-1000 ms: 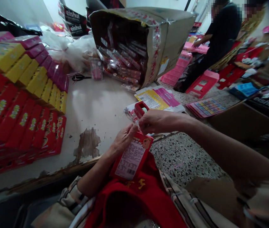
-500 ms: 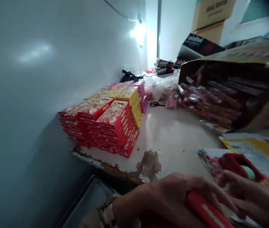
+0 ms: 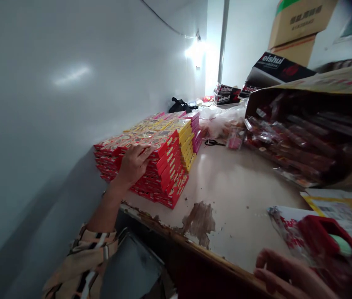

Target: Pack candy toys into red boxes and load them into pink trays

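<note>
Boxes [image 3: 165, 168], flat red cardboard, under our half-curled left hand [image 3: 133, 164].
Likely light, stiff: grip edges. Right hand [image 3: 288, 270] curled; both holds unclear.

Stacked boxes [image 3: 165, 164] on chipped table [image 3: 230, 187]

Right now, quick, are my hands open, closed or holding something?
Left hand: laid over a red box; whether it grips can't be told.
Right hand: partly curled near the red tape dispenser; any hold is unclear.
</note>
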`<state>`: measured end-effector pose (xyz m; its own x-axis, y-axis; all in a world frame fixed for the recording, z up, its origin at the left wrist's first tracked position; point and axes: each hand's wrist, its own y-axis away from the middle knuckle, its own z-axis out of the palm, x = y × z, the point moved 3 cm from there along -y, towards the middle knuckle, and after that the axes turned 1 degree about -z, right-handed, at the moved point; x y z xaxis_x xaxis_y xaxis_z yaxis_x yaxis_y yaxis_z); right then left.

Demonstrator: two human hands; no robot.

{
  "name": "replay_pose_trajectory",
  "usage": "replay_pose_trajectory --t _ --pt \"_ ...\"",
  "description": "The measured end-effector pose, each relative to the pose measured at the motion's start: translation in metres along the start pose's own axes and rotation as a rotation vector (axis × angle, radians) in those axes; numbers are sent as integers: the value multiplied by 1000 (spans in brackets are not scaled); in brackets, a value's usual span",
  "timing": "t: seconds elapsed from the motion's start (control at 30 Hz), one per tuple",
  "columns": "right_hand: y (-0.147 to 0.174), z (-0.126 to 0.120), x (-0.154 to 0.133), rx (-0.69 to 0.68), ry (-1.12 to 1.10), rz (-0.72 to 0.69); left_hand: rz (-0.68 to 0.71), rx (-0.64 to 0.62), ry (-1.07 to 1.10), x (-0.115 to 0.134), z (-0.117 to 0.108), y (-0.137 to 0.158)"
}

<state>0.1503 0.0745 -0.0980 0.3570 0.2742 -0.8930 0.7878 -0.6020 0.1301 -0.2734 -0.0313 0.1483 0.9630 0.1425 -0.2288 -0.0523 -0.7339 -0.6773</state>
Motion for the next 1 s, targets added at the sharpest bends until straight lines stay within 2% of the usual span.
replay_pose_trajectory --t 0.07,0.17,0.23,0.33,0.4,0.43,0.47,0.53,0.63,0.73,0.83,0.93,1.0 --pt "-11 -2 -12 37 -35 -17 32 -103 -91 7 -4 4" --pt "-47 -8 -41 251 -117 -75 31 -205 -170 25 -17 -2" --pt "-82 -8 -73 352 -239 -152 1 -209 -198 33 -21 -13" --pt "-146 -3 -143 410 -397 -357 -6 -162 -230 34 -14 -32" --pt "-192 -1 -199 417 -309 -611 -9 -169 -229 26 -4 -41" --pt "-214 0 -225 442 -188 -733 -24 -181 -214 20 1 -44" --pt "-236 2 -246 449 -40 -802 -45 -191 -192 14 5 -45" --pt "-274 10 -272 430 214 -856 -84 -196 -160 5 12 -43" --pt "-302 21 -274 479 451 -855 -88 -229 -182 5 20 -35" --pt "-304 24 -261 531 563 -822 -135 -290 -225 10 28 -28" --pt "-306 18 -259 483 600 -834 -216 -307 -239 12 29 -29" --pt "-308 10 -263 400 567 -820 -236 -333 -255 18 21 -36" --pt "-301 10 -264 395 505 -794 -240 -338 -264 23 13 -38"
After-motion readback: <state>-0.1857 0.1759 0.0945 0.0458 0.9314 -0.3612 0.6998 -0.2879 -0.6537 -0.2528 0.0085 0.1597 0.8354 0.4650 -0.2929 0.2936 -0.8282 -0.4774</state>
